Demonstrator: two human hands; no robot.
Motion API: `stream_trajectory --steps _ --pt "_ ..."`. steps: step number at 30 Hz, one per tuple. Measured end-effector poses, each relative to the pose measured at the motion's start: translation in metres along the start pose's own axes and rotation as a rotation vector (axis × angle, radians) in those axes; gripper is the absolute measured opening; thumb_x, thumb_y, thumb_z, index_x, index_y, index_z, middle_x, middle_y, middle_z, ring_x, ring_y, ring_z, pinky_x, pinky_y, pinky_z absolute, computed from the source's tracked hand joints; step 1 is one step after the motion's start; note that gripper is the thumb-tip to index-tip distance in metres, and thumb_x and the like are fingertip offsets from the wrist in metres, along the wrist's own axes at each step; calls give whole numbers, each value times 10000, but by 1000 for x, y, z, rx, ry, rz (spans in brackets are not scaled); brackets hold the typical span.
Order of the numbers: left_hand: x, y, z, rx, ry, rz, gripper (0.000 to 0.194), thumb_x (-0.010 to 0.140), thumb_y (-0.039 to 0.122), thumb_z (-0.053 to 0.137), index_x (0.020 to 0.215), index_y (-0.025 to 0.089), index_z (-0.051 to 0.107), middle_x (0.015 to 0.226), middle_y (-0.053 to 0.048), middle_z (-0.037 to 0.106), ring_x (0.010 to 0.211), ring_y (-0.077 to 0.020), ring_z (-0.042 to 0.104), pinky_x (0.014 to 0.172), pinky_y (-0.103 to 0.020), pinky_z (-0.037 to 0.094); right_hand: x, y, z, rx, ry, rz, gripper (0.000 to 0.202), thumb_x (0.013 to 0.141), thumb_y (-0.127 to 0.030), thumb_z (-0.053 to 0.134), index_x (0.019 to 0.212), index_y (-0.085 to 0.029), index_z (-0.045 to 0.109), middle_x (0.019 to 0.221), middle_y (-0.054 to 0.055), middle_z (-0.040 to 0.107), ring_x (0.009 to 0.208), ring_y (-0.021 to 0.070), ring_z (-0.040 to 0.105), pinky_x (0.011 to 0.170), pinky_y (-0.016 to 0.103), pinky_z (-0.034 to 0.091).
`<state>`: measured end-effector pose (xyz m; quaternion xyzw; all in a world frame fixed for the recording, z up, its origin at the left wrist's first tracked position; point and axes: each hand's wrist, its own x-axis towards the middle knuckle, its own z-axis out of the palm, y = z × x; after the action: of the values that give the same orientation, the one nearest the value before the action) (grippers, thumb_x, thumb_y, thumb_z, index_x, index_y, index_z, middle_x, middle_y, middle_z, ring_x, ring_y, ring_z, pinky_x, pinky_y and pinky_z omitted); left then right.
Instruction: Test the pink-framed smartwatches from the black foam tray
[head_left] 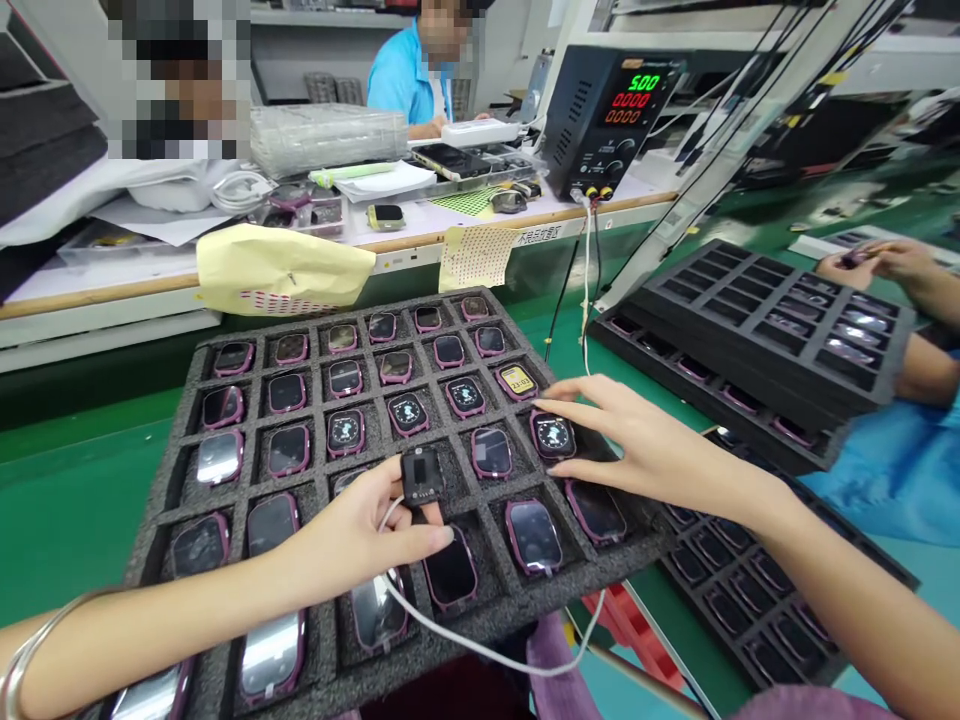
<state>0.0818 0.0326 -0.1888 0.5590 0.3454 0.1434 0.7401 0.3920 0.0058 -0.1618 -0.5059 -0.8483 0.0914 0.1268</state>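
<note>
The left arm and the left hand (382,525) hid parts of several watches, and the lower left of the tray (510,605) was cut off. This hand held a black block (422,478) in its fingers; the marks on it were too small to read, and its white cable (480,652) went out of sight at the tray's near edge. The right hand (637,440) had its thumb and fingers apart, around the lit watch (553,434) at the tray's right side; whether they gripped it, I could not tell. The lit watch had a purple frame and a pale dial on a dark screen.
</note>
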Motion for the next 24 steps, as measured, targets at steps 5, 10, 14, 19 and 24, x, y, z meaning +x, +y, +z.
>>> stream_trajectory --steps 5,10,14,19,24 --pt "-5 -6 -3 -21 -10 -10 359 758 351 749 980 162 540 922 -17 605 486 -35 398 398 -174 308 33 -36 13 -131 -26 -112 288 837 -359 709 1004 -130 665 1017 134 597 963 303 575 816 438 480" --pt "-5 -9 -5 -45 -37 24 341 748 277 758 979 155 540 965 -40 637 497 -33 440 428 -174 350 46 -44 22 -157 -51 -95 318 742 -355 795 911 -123 658 950 118 607 897 302 597 784 433 493" --pt "-3 -7 -5 -31 -69 52 326 753 272 758 969 150 546 1002 -50 646 512 -31 437 441 -176 353 44 -54 13 89 167 -72 270 776 -308 734 981 -164 634 967 89 604 873 263 608 762 383 503" --pt "-2 -9 -3 -58 -60 103 380 768 367 744 1038 177 556 851 -1 621 486 -42 428 419 -185 320 56 -85 21 142 138 -213 312 773 -283 726 1049 -170 633 1018 102 618 931 267 602 813 401 499" --pt "-5 -9 -1 -40 57 65 354 843 438 637 1045 169 529 582 81 480 335 -43 350 340 -188 242 65 -97 43 75 101 -300 308 781 -191 676 1077 -144 606 1051 127 651 935 279 610 819 427 513"
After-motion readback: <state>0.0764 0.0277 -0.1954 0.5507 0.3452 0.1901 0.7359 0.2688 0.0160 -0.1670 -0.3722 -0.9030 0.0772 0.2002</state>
